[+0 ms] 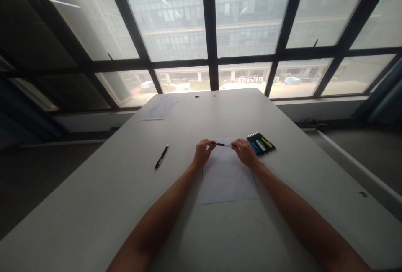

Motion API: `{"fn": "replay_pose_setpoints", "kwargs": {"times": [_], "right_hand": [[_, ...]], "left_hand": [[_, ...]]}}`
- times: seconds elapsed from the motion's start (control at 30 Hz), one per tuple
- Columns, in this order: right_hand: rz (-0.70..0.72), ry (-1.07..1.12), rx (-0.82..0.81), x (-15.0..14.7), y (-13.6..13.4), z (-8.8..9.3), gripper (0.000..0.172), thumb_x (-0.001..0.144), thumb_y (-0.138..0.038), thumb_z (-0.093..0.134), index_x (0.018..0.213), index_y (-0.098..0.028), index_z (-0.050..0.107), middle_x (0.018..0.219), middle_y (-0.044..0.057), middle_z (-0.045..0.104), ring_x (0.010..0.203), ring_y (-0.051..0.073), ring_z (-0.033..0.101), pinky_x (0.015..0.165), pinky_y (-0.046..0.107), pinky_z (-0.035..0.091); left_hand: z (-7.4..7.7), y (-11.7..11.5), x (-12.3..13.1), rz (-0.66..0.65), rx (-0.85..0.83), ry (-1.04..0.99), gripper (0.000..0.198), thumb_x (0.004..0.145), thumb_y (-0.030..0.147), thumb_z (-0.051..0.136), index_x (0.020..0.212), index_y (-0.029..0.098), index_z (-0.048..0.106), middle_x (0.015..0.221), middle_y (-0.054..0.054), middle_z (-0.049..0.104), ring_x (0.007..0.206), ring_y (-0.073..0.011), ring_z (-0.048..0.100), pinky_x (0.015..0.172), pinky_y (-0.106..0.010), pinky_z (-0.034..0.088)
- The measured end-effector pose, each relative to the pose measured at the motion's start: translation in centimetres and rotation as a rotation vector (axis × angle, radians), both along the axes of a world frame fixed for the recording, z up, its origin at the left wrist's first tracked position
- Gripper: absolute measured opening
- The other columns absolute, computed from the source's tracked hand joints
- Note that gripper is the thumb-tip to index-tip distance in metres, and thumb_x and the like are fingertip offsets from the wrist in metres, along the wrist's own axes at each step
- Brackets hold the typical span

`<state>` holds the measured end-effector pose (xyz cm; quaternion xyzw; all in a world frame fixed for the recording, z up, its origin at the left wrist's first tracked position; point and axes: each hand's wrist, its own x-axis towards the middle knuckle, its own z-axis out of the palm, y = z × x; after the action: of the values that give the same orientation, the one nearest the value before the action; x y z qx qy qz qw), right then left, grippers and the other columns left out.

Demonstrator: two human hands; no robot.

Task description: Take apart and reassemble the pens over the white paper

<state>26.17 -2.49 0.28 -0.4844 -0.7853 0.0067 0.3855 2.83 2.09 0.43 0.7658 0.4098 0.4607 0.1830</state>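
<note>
A dark marker with a white section (pixel 221 144) is stretched sideways between my two hands, above the upper part of a white sheet of paper (pixel 230 182). My left hand (pixel 204 152) pinches its left end. At its right end, the fingers of my right hand (pixel 245 151) are closed on it. Just right of my right hand, a row of several dark markers with coloured bands (pixel 264 143) lies side by side. A black pen (pixel 161 157) lies alone to the left of my left hand.
Printed sheets (pixel 158 108) lie at the far left of the white table (pixel 132 188). Two small dark items sit near its far edge, and a small dark mark (pixel 363 195) is near the right edge. Large windows stand beyond the table.
</note>
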Motion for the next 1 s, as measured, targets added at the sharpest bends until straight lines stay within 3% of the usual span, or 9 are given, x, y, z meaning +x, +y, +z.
{"fn": "replay_pose_setpoints", "kwargs": {"times": [0.43, 0.67, 1.0], "right_hand": [[0.018, -0.019, 0.004, 0.0, -0.29, 0.33, 0.012, 0.092, -0.023, 0.059, 0.099, -0.025, 0.069, 0.094, 0.005, 0.067, 0.092, 0.022, 0.058, 0.084, 0.036, 0.042], [0.01, 0.015, -0.001, 0.01, -0.18, 0.11, 0.013, 0.093, -0.024, 0.058, 0.099, -0.026, 0.069, 0.094, 0.005, 0.067, 0.092, 0.022, 0.058, 0.085, 0.036, 0.043], [0.023, -0.003, 0.004, 0.04, -0.06, -0.12, 0.015, 0.094, -0.026, 0.056, 0.097, -0.025, 0.07, 0.091, 0.005, 0.068, 0.09, 0.021, 0.059, 0.084, 0.035, 0.042]], "left_hand": [[-0.63, 0.47, -0.13, -0.062, -0.061, -0.025, 0.02, 0.081, 0.036, 0.072, 0.096, 0.024, 0.077, 0.077, -0.004, 0.068, 0.069, -0.0152, 0.057, 0.063, -0.027, 0.046], [-0.07, 0.03, 0.04, -0.139, -0.054, -0.039, 0.022, 0.086, 0.036, 0.065, 0.101, 0.024, 0.076, 0.082, -0.006, 0.068, 0.074, -0.016, 0.058, 0.064, -0.027, 0.046], [0.0, -0.15, -0.13, -0.087, -0.056, -0.078, 0.024, 0.079, 0.033, 0.073, 0.101, 0.022, 0.073, 0.087, -0.005, 0.073, 0.074, -0.0158, 0.062, 0.067, -0.029, 0.049]]}}
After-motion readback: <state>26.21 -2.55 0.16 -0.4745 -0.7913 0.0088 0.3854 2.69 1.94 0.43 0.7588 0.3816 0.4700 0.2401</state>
